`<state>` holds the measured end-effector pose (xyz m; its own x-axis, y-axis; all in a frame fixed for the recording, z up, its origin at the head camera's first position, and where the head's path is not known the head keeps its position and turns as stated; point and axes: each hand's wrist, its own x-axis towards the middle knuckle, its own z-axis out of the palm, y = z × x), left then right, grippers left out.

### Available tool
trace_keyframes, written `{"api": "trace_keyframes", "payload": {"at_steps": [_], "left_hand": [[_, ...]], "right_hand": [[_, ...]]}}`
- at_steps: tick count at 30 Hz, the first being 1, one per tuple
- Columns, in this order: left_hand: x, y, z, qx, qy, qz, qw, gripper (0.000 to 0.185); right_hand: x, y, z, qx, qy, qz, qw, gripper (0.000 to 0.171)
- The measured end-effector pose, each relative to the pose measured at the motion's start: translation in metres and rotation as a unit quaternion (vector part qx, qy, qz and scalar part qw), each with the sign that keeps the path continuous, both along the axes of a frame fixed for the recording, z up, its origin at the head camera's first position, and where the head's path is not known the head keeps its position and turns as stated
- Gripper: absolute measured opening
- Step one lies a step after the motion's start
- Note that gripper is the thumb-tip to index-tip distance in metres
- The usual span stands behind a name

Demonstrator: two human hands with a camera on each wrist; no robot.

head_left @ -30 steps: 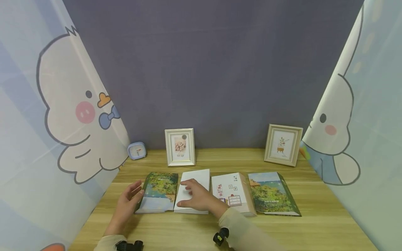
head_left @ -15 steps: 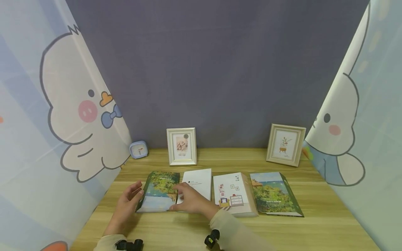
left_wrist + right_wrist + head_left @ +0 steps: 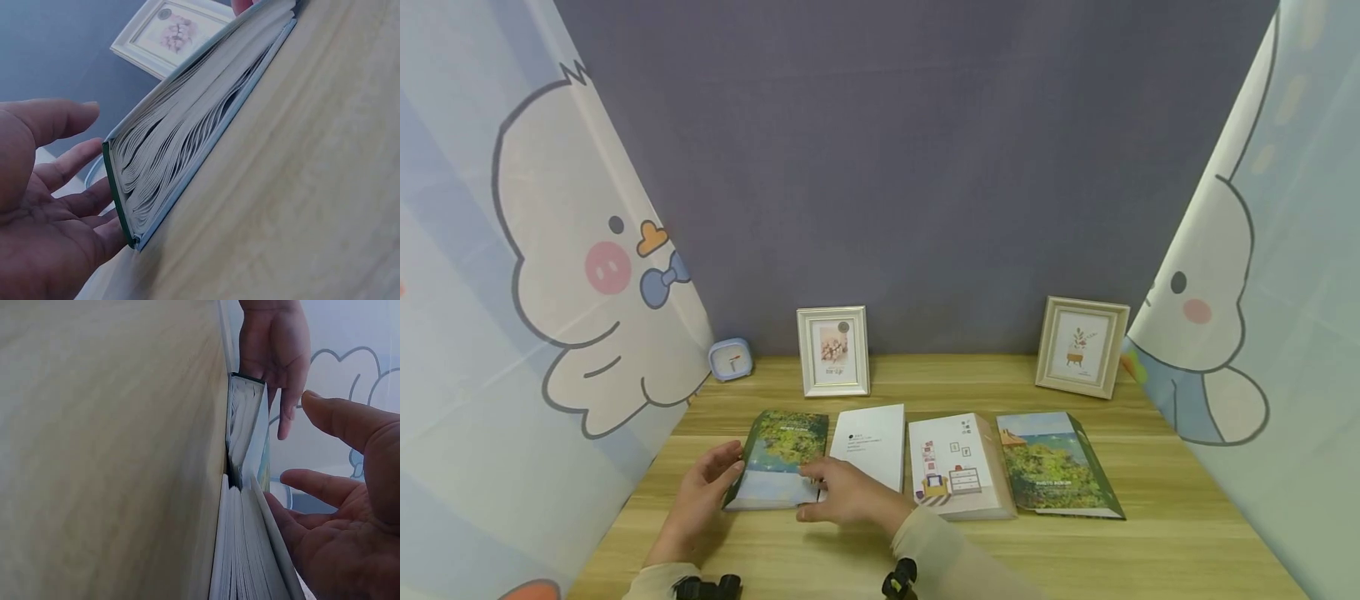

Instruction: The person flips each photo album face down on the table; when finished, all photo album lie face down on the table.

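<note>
Green album (image 3: 781, 457) (thick, wavy pages) between hands.

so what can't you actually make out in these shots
- Head view: lettering on the green album cover and the white book is too small to read.
- Head view: the right hand hides the strip where those two meet.
- Left wrist view: the left hand is cut off by the frame edge.
- Right wrist view: the album cover is edge-on.
</note>
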<state>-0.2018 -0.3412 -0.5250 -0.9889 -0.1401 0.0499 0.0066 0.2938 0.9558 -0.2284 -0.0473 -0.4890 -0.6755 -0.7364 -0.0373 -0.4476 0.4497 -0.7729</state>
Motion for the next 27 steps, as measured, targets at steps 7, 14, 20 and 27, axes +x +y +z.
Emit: {"api": "trace_keyframes", "payload": {"at_steps": [7, 14, 20, 27], "left_hand": [[0.0009, -0.0002, -0.0006, 0.045, 0.013, 0.0, 0.9989, 0.057], [0.0026, -0.0043, -0.006, 0.116, 0.075, -0.026, 0.9901, 0.06], [0.0012, -0.0035, -0.006, 0.136, 0.089, -0.026, 0.9863, 0.056], [0.0025, -0.0008, -0.0016, 0.171, 0.083, -0.019, 0.9817, 0.055]], "right_hand": [[0.0024, -0.0043, -0.0021, 0.037, 0.046, 0.016, 0.998, 0.064], [0.0061, -0.0045, -0.0031, 0.051, 0.046, 0.005, 0.998, 0.064], [0.0073, -0.0045, -0.0034, 0.048, 0.04, 0.004, 0.998, 0.061], [0.0072, -0.0047, -0.0021, 0.048, 0.055, 0.002, 0.997, 0.058]]}}
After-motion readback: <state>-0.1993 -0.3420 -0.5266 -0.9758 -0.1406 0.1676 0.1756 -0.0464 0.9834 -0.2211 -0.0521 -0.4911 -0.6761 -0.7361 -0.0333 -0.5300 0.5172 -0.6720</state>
